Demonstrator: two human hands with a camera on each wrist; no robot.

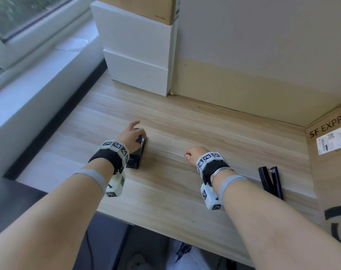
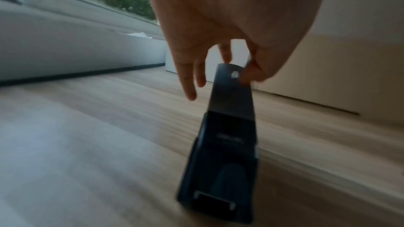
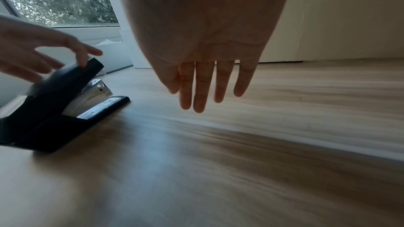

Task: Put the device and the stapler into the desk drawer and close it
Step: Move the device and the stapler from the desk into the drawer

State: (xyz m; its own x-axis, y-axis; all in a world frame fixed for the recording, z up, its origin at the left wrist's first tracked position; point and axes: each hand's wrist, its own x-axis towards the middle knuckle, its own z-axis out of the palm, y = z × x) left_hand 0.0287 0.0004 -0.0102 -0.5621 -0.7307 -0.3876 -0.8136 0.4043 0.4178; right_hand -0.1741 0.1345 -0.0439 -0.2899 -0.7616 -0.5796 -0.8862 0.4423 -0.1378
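Observation:
A large black device built like a heavy stapler stands on the wooden desk, left of centre. My left hand is over its far end. In the left wrist view, the thumb and a finger of the left hand pinch the tip of the raised top arm of the device; the other fingers stay straight. The right wrist view shows the device with its metal inside. My right hand hovers over bare desk at centre, fingers straight, holding nothing. A smaller black stapler lies to its right. No drawer is in view.
White boxes are stacked at the back left corner of the desk, with a cardboard box on top. A large cardboard shipping box stands at the right edge, close to the small stapler. A window sill runs along the left.

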